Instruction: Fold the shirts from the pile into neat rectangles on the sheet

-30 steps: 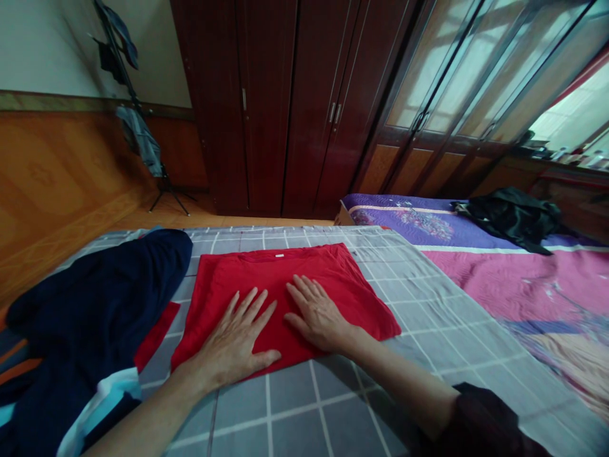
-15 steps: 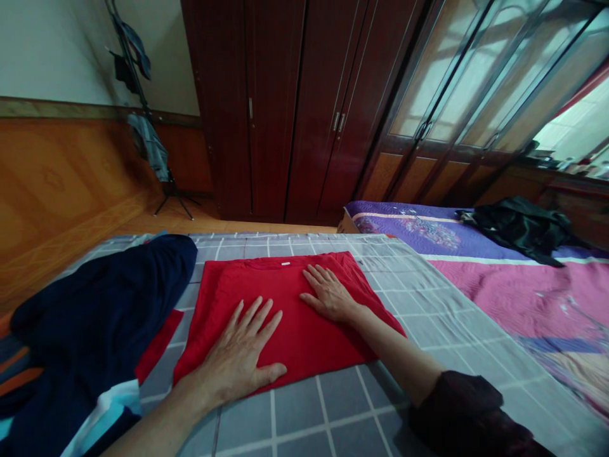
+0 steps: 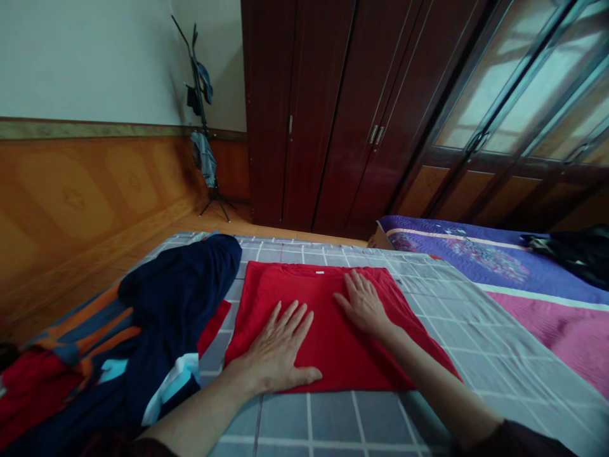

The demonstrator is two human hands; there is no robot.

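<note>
A red T-shirt (image 3: 328, 330) lies folded into a flat, roughly rectangular shape, with a small white label at its far neckline. My left hand (image 3: 280, 349) rests flat on its left part, fingers spread and thumb pointing right. On the far right part of the shirt lies my right hand (image 3: 364, 301), palm down with the fingers stretched out. Neither hand grips anything. Under the shirt is a grey checked bedsheet (image 3: 333, 419).
To the left is a heap of clothes, with a dark navy garment (image 3: 176, 292) on top. A second bed with a purple and pink cover (image 3: 457, 247) stands at right, a black garment (image 3: 578, 254) on it. Behind are a dark red wardrobe (image 3: 318, 114) and a coat stand (image 3: 200, 108).
The view has turned to the left, so the room appears shifted right. Both hands stay flat on the red shirt; the right fingers look slightly closer together.
</note>
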